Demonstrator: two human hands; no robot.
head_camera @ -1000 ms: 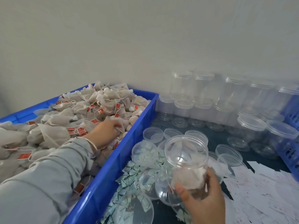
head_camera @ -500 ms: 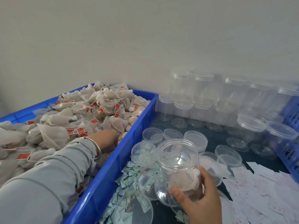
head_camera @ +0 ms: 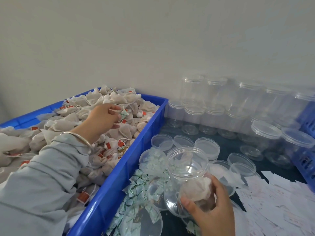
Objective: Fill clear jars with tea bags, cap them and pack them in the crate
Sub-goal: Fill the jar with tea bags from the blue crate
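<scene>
A blue bin (head_camera: 119,174) on the left is heaped with white tea bags (head_camera: 68,120) bearing red tags. My left hand (head_camera: 102,119) is over the heap, fingers pinched on a tea bag's string with a small green packet at the fingertips. My right hand (head_camera: 211,212) grips the lower part of an uncapped clear jar (head_camera: 189,171), tilted toward the bin, with a tea bag or two inside. Loose clear lids (head_camera: 207,147) lie behind the jar.
Rows of empty clear jars (head_camera: 214,106) stand stacked against the wall at the back right. A blue crate (head_camera: 305,160) shows at the right edge. Small green packets (head_camera: 138,186) and white paper slips (head_camera: 276,198) litter the dark tabletop.
My left hand rose out of the heap and shifted farther back, now pinching a bag. The jar in my right hand dropped slightly and moved left.
</scene>
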